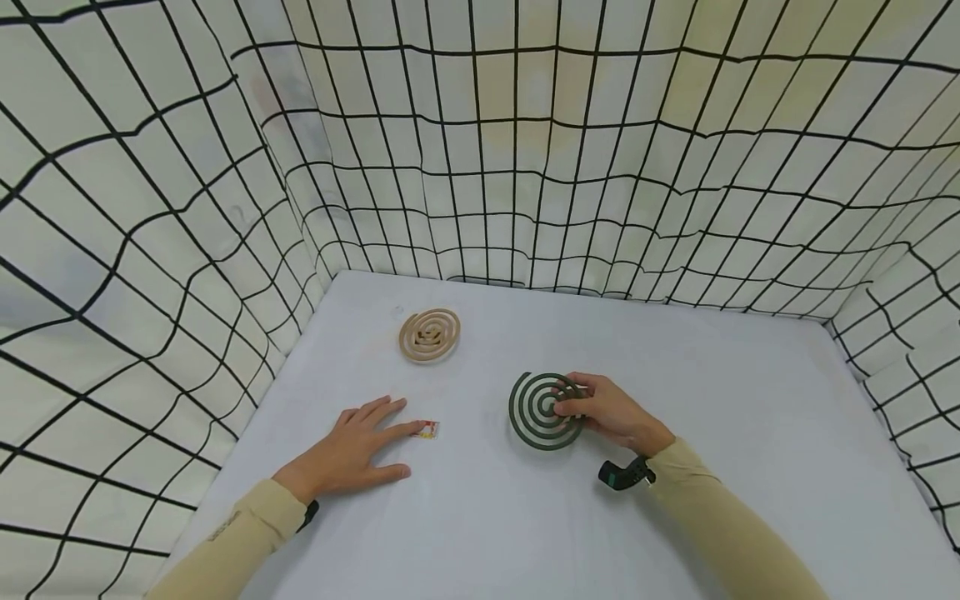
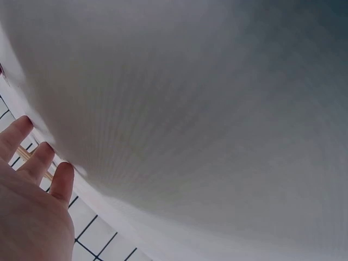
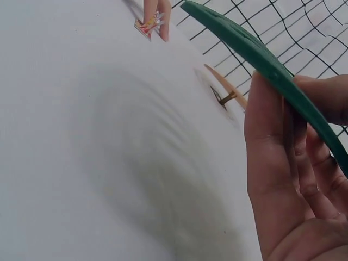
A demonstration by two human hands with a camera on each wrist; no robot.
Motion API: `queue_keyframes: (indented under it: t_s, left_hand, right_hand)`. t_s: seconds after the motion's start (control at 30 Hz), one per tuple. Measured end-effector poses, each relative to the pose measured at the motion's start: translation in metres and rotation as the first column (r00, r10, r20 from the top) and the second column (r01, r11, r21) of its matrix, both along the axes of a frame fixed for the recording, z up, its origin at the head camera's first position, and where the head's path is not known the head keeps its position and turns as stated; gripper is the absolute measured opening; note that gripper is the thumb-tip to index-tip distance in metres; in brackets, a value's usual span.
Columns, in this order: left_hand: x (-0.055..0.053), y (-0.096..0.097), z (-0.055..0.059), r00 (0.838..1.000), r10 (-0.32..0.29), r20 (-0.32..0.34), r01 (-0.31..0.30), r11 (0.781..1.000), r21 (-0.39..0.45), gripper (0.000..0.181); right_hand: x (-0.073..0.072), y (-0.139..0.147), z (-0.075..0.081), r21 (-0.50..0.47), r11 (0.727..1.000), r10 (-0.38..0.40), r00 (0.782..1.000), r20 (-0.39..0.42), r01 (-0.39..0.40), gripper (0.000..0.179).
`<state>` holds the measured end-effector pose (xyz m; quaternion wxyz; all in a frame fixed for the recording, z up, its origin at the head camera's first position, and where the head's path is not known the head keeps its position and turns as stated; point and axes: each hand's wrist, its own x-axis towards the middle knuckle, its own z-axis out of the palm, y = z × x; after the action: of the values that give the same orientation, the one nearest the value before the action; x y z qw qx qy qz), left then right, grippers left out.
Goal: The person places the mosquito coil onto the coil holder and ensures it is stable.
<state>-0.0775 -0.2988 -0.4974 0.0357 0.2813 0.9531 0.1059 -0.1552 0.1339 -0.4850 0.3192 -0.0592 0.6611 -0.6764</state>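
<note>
A green mosquito coil point(image 1: 522, 421) is held by its right side in my right hand point(image 1: 611, 412), thumb on top and fingers beneath. In the right wrist view the green coil point(image 3: 272, 68) appears edge-on, raised above the white surface, with its shadow below. My left hand point(image 1: 352, 454) lies spread on the surface, and its index finger touches a small red, yellow and white printed piece point(image 1: 429, 430). That piece point(image 3: 145, 27) is partly covered by fingers. Behind, a tan mosquito coil point(image 1: 407, 343) sits on a small brass-coloured stand point(image 1: 428, 335).
A white-covered table point(image 1: 720, 375) lies under everything. Black netting point(image 1: 555, 125) over white sheeting encloses the back and both sides. A black wrist device point(image 1: 626, 474) is strapped at my right wrist.
</note>
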Motion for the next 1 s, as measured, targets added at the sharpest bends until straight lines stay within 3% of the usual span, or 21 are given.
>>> queue_keyframes:
  t_s: [0.37, 0.77, 1.0]
  left_hand:
    - [0.000, 0.001, 0.004, 1.000, 0.002, 0.012, -0.002, 1.000, 0.000, 0.063]
    - [-0.001, -0.001, -0.003, 1.000, -0.002, -0.016, 0.002, 1.000, 0.009, 0.065]
    - [-0.001, -0.001, -0.002, 1.000, 0.008, 0.009, -0.008, 1.000, 0.000, 0.065]
  right_hand:
    - [-0.001, -0.024, -0.001, -0.001, 1.000, -0.002, 1.000, -0.001, 0.002, 0.050]
    - [-0.002, -0.049, 0.001, -0.030, 1.000, -0.003, 1.000, -0.002, 0.003, 0.044]
    - [-0.002, -0.062, 0.002, -0.040, 0.999, -0.006, 1.000, -0.005, 0.006, 0.040]
